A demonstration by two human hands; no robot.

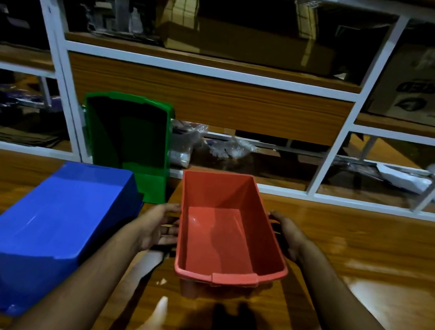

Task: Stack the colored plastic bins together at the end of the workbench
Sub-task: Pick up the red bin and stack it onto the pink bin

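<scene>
Both hands flank the red bin (229, 231) mid-bench (365, 255): left hand (158, 228) flat against its left wall, fingers straight; right hand (285, 237) cupping the right wall. Blue bin (46, 222) lies overturned at left, green bin (126, 146) stands on end behind it. Cardboard box (431, 86) on the shelf carries upside-down print, unreadable.

The red bin (229, 228) hides the fingertips of the left hand (158, 229) and most of the right hand (288, 237), so how firmly either presses its walls cannot be told. The blue bin (48, 227) lies overturned, its inside unseen, and covers the green bin's (127, 141) lower left corner. Shelf contents behind are dark and blurred; the cardboard box (431, 86) print is unreadable.
</scene>
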